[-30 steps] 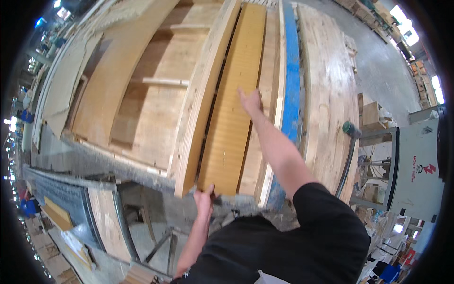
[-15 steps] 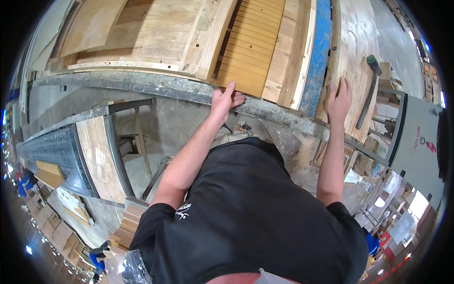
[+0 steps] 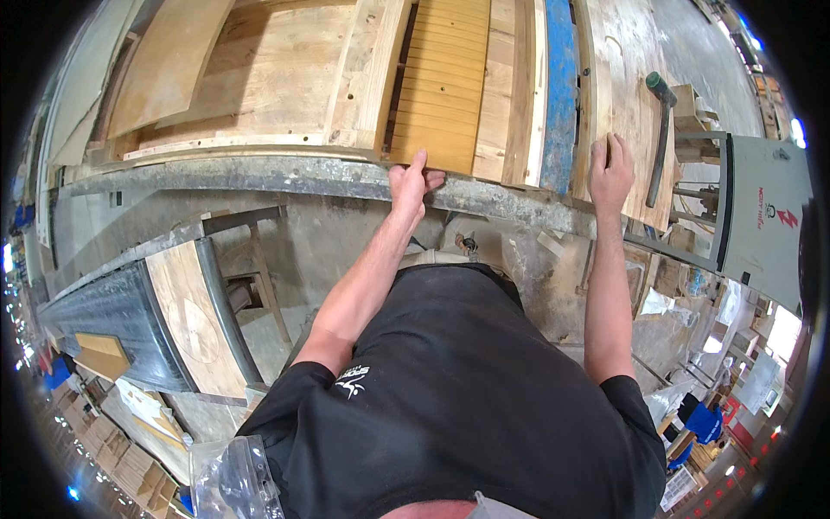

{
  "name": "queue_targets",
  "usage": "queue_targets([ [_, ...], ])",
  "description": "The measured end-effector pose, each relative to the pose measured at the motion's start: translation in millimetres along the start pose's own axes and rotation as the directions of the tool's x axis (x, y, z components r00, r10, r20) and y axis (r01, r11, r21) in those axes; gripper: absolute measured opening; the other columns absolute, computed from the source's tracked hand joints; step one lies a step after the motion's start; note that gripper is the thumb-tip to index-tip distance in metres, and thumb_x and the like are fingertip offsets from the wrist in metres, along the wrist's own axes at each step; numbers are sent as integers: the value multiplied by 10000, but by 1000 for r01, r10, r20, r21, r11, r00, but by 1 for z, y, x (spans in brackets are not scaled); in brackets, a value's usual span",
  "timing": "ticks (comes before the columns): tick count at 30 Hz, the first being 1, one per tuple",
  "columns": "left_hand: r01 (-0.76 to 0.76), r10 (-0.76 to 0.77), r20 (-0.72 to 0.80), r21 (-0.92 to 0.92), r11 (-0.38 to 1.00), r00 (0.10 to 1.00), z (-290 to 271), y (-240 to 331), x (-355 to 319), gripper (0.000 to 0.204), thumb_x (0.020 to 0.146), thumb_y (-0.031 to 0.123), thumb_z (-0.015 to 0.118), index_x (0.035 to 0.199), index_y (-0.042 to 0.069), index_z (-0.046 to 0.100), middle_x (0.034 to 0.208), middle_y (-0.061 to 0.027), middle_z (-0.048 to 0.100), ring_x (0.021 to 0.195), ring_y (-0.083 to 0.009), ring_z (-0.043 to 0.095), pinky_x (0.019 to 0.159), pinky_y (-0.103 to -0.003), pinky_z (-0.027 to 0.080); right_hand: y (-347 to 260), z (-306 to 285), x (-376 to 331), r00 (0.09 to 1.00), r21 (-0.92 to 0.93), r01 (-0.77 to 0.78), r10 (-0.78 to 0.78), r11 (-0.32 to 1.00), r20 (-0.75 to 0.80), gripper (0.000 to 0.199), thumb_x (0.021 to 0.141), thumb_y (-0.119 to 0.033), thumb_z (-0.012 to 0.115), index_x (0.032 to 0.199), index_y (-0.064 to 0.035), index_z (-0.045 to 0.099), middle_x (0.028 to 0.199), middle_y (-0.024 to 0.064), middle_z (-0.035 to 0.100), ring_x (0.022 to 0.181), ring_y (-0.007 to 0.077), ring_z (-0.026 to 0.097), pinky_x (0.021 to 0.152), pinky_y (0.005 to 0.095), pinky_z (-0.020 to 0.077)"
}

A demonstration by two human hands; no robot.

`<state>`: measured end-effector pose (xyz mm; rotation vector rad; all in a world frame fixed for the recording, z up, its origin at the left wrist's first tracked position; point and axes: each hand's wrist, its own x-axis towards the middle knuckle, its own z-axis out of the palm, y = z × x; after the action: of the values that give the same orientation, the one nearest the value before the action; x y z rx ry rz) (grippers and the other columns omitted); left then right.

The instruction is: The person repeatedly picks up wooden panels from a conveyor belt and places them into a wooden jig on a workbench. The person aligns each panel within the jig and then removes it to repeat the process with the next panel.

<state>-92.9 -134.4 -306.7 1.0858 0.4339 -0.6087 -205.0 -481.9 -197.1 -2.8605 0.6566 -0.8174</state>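
A yellow-brown grooved wooden board (image 3: 441, 86) lies lengthwise on the bench, its near end reaching the grey metal rail (image 3: 259, 169). My left hand (image 3: 410, 190) is at that near end, closed on it, with the thumb over the top face and the other fingers at the lower edge. Farther right, my right hand (image 3: 611, 180) rests on a pale wooden strip (image 3: 593, 86) with fingers apart and nothing held. A blue beam (image 3: 560, 95) runs between the hands. Just right of my right hand lies a mallet (image 3: 659, 147) with a dark green head.
At the left are pale wooden frames (image 3: 346, 95) and a thin plywood sheet (image 3: 173, 69). Below left stands a roller table (image 3: 117, 298) with a dark surface and a wooden panel (image 3: 194, 316). A grey electrical cabinet (image 3: 765, 212) stands at the right. People in blue work in the background.
The whole view has shifted and turned a little. My left hand keeps its place at the board's end, and my right hand still rests on the wood, slightly nearer to me.
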Motion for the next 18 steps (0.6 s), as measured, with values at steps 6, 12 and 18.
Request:
queue_targets([
  [6,-23,23,-52,5,1000,998,7,2,-2,264,1028,219,605,1076,-37,647,893,-132,745,659,-195,722,547,-283,538,7,2,-2,1000,-31,-17,17,999,4,410,949,-297,672,1246,-14,671,1311,188,645,1211,377,598,1028,471,467],
  [12,-30,33,-49,52,998,998,4,2,1,264,1031,219,595,1100,-29,651,904,-125,748,674,-199,730,561,-285,546,7,2,0,1000,31,4,-3,1000,-22,414,939,-294,687,1232,-3,674,1296,199,650,1210,374,599,1033,467,465],
  [18,-45,45,6,74,996,999,7,9,4,318,1035,284,604,1095,-26,647,939,-141,743,714,-221,735,597,-311,571,15,0,-4,998,104,28,-22,994,-60,413,940,-300,686,1222,1,675,1280,202,654,1188,389,605,1021,471,469],
])
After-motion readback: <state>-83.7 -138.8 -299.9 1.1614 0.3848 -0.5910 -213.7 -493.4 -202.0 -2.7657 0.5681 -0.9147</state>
